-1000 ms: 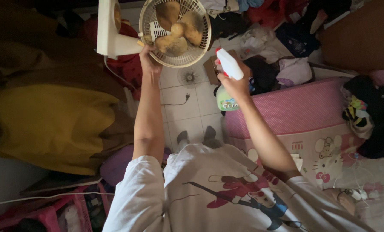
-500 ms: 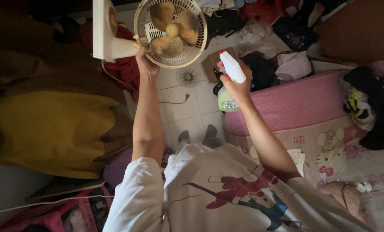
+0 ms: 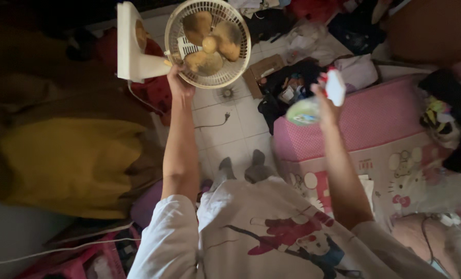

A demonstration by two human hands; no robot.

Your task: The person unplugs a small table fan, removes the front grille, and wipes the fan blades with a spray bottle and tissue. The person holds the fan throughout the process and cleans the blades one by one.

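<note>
- Fan (image 3: 208, 42), small and cream-coloured, is held up at arm's length over the tiled floor (image 3: 233, 129); dusty brownish blades are seen behind its round wire cage, and its square base (image 3: 129, 44) is turned to the left.
- Left hand (image 3: 178, 82) is closed around the neck of the fan, just below the cage, with the arm stretched straight out.
- Right hand (image 3: 324, 106) is wrapped around a spray bottle (image 3: 313, 103), whose white and red nozzle is raised at the top and whose pale green body is blurred; the bottle is kept well apart from the fan, to its right.
- Pink mattress (image 3: 390, 119) with a dotted edge is seen under the right arm, with dark clothes (image 3: 292, 82) heaped beside it.
- Yellow cloth (image 3: 70, 160) is spread at the left.
- Feet in grey socks (image 3: 246, 168) are planted on the tiles between the two arms.
</note>
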